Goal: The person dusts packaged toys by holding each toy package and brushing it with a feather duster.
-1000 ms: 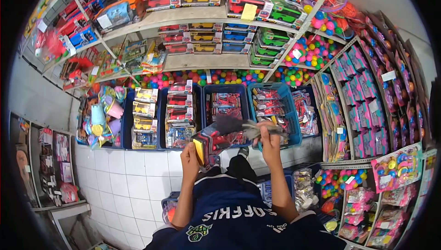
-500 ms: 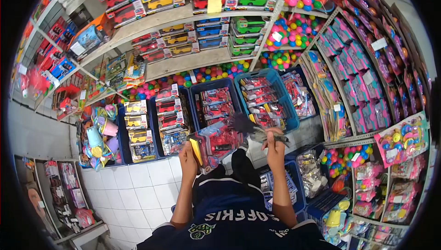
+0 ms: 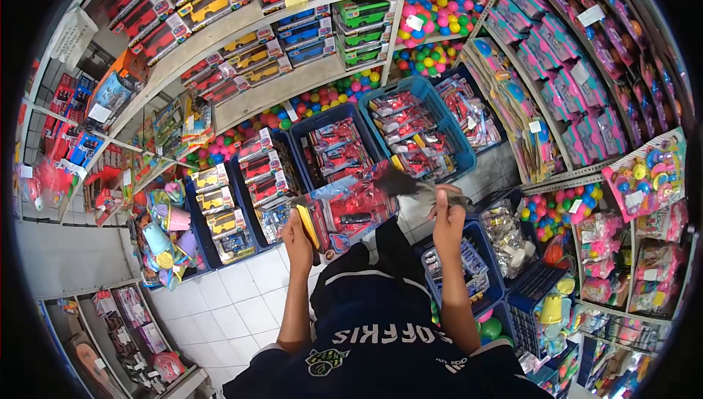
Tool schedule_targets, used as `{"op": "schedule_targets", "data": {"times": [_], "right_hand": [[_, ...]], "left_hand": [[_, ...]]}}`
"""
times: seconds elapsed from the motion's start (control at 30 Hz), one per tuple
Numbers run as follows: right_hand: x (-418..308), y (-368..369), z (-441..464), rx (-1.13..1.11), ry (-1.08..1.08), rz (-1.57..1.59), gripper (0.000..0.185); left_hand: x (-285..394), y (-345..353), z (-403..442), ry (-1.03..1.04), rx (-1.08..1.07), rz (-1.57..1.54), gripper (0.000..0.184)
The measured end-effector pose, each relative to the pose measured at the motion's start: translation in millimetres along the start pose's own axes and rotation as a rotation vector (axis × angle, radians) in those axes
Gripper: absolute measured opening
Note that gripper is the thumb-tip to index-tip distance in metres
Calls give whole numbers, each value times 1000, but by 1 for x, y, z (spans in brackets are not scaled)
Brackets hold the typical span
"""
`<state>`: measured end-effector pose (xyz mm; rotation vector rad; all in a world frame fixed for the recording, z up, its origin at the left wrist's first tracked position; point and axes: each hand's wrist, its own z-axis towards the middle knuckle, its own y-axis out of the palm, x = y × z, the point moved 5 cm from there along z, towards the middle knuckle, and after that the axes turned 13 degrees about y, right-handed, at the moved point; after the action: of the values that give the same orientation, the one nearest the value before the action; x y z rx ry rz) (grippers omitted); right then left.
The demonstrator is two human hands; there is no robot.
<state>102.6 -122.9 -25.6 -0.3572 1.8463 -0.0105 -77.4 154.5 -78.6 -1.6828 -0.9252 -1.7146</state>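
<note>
My left hand (image 3: 296, 239) grips the left end of a boxed toy (image 3: 355, 212). The box is red and blue with a yellow edge, and red parts show through its clear front. It is tilted in front of my body. In my right hand (image 3: 448, 217) is a feather duster (image 3: 399, 181), the fingers wrapped round its grey-green part. Its dark tuft points left, at the upper right corner of the box. I cannot tell whether the tuft touches the box.
Beyond the box stand a blue crate (image 3: 338, 117) of packaged toys and a teal crate (image 3: 465, 151). Boxed toy buses (image 3: 362, 10) fill the shelves above. At the right are a crate of bagged items (image 3: 505, 227) and racks of hanging toys (image 3: 578, 76). White floor tiles (image 3: 234, 282) lie lower left.
The whole view has turned and shifted slightly. The duster's tuft has moved from over the box's right end toward its upper right corner. Both hands keep their hold.
</note>
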Motion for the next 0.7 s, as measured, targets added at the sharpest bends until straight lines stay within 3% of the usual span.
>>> {"op": "schedule_targets", "data": {"times": [0.17,0.33,0.4,0.53,0.63,0.7], "right_hand": [[-13,4,-4,-7,-50,182,28],[-5,-11,6,100,-20,111,29],[-7,-3,2,-57,-21,204,29],[0,-5,11,-5,-45,247,32],[1,-5,13,-6,-65,96,31],[-9,5,2,-157,-95,269,29]], "left_hand": [[-7,-3,3,33,21,46,45],[-4,1,2,96,-9,57,46],[0,2,1,103,6,49,46],[8,11,-3,119,-22,98,46],[7,18,-5,109,15,69,46],[8,17,-7,120,32,81,46]]}}
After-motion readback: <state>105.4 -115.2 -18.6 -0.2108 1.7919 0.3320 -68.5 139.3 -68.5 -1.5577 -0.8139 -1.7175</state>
